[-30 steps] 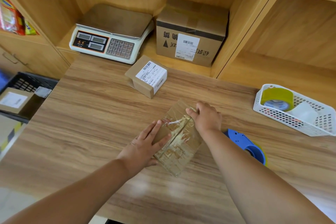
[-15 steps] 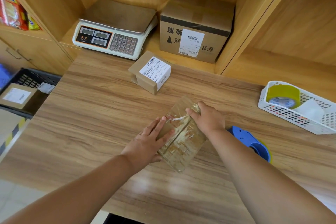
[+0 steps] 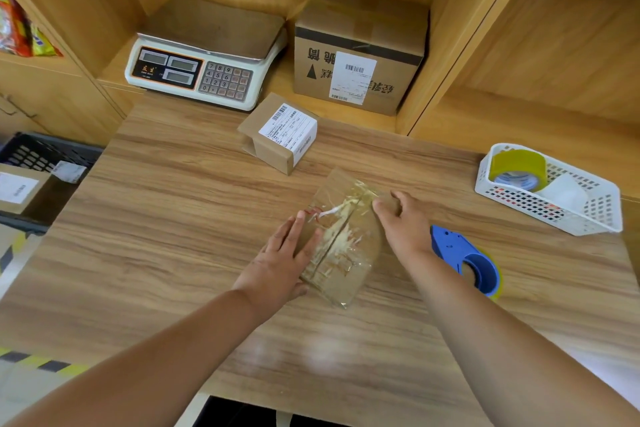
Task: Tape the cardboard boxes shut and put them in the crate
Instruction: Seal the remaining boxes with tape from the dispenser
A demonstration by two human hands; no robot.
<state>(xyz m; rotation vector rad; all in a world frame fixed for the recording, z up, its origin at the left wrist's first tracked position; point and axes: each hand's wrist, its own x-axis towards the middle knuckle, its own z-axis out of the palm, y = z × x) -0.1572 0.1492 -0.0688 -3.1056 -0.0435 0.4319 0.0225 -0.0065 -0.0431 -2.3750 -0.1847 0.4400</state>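
Cardboard glazed with clear tape, the box (image 3: 341, 246) is lying on the table (image 3: 173, 218). The left hand (image 3: 277, 263) is pressing its near left side, fingers (image 3: 294, 229) flat; the right hand (image 3: 403, 222) is curling over its far right edge, gripping it. A blue tape dispenser (image 3: 467, 260) is sitting just right of it, a labelled box (image 3: 277, 135) beyond, the crate (image 3: 38, 152) well left.

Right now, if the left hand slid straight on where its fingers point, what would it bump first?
The left hand lies on the taped box, so that comes first: its fingers would slide along the taped top. Beyond, probably the small labelled box, though depth is unclear.
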